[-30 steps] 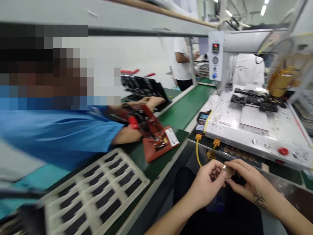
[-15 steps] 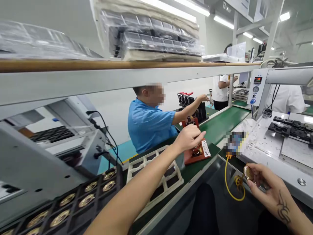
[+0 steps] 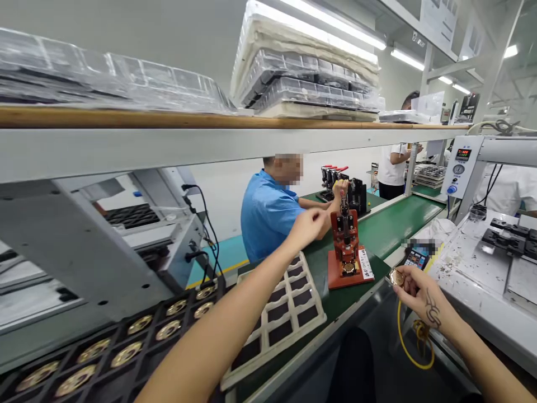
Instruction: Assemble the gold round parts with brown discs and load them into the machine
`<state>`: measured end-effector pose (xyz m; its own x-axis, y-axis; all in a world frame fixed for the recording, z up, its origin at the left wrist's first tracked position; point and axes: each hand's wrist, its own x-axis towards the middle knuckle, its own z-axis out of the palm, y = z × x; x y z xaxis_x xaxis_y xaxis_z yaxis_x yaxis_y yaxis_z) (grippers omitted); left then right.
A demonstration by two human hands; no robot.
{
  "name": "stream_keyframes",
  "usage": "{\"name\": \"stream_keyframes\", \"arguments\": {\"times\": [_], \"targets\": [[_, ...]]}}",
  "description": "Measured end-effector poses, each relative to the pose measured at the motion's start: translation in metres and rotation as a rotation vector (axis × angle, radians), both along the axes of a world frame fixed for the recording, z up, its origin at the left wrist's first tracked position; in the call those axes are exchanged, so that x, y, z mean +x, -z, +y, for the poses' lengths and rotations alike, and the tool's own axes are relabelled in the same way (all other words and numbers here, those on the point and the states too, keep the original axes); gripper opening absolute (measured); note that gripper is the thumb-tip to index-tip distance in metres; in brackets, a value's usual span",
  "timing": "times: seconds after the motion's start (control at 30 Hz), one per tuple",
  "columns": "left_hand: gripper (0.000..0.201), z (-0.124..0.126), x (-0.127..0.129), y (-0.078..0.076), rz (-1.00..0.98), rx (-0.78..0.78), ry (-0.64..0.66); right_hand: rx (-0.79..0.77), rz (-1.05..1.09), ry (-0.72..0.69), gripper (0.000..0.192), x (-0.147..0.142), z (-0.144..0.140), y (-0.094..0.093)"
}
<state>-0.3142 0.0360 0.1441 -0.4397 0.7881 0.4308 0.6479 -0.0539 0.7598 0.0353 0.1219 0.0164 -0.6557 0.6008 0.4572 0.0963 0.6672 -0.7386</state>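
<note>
Right hand (image 3: 419, 286) pinches a small brass disc (image 3: 396, 277) at 3 o'clock of the red press jig (image 3: 348, 252) – kept close for loading; left hand (image 3: 308, 224), fingers loosely curled and holding nothing, reaches toward its lever at 9 o'clock.

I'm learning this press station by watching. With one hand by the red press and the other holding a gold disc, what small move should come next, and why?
Probably carry the gold disc in the right hand over to the base of the red press. The left hand is beside the press's upright part, and the disc is held clear of the belt, just right of the base.
</note>
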Motion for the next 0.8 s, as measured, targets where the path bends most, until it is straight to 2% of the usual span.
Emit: {"name": "stream_keyframes", "arguments": {"times": [0.1, 0.17, 0.23, 0.33, 0.43, 0.57, 0.67, 0.8], "targets": [[0.020, -0.021, 0.012, 0.064, -0.021, -0.326, 0.170, -0.021, -0.014, -0.048, 0.027, -0.025, 0.009, 0.013], [0.016, -0.019, 0.025, 0.097, -0.039, -0.440, 0.217, -0.017, -0.022, -0.070, 0.022, -0.048, 0.016, 0.017], [0.014, -0.006, 0.036, 0.120, -0.039, -0.476, 0.211, -0.006, -0.033, -0.084, 0.017, -0.069, 0.022, 0.021], [0.012, 0.015, 0.041, 0.138, -0.015, -0.443, 0.178, 0.001, -0.048, -0.096, 0.015, -0.088, 0.030, 0.028], [0.012, 0.024, 0.042, 0.144, -0.009, -0.402, 0.181, -0.009, -0.053, -0.099, 0.018, -0.093, 0.038, 0.040], [0.018, 0.012, 0.040, 0.139, -0.046, -0.364, 0.192, -0.033, -0.071, -0.130, 0.017, -0.107, 0.048, 0.057], [0.026, -0.012, 0.031, 0.123, -0.106, -0.343, 0.191, -0.033, -0.111, -0.199, 0.022, -0.127, 0.055, 0.060], [0.039, -0.055, 0.010, 0.092, -0.230, -0.274, 0.157, -0.017, -0.132, -0.277, 0.028, -0.154, 0.059, 0.052]]}}
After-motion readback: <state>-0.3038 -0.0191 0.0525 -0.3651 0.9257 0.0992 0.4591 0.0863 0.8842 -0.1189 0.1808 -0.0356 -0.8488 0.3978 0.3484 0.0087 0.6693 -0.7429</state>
